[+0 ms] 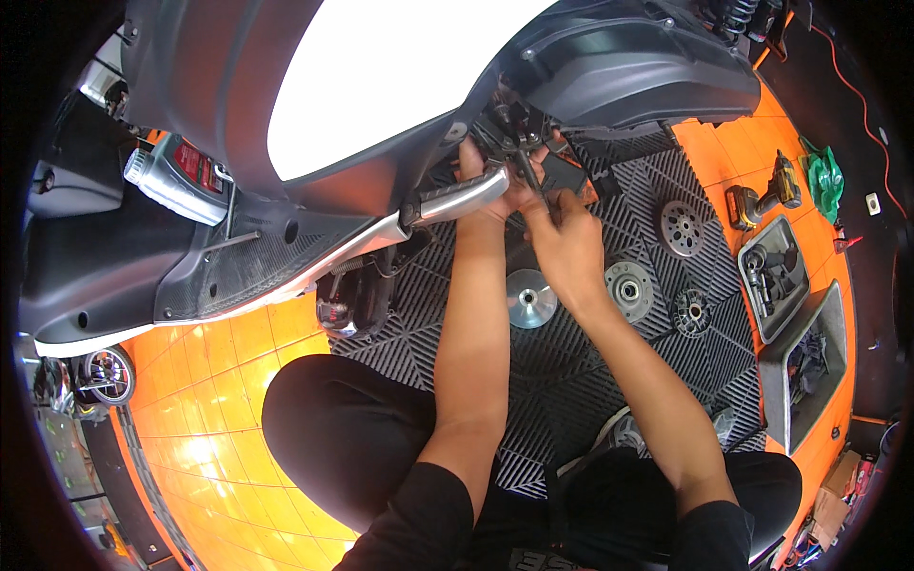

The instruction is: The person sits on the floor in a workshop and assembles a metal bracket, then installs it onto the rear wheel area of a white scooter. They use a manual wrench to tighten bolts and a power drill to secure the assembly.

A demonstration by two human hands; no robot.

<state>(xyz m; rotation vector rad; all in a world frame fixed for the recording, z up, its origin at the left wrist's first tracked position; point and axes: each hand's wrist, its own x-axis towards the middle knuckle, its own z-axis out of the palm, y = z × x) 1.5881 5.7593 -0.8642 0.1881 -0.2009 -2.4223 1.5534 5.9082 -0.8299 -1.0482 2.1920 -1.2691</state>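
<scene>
My left hand reaches up under the scooter's dark body, among mechanical parts behind the silver footpeg; its fingers are partly hidden, and what they hold is unclear. My right hand grips a dark rod-like tool just right of it, pointing up into those parts. Below my hands, several round metal parts lie on the ribbed black mat: a shiny disc, a grey flanged disc, a slotted ring and a perforated plate.
Right of the mat are a cordless drill, green crumpled plastic, a socket tray and a deeper bin. An oil bottle rests on the footboard. Orange tiles surround the mat.
</scene>
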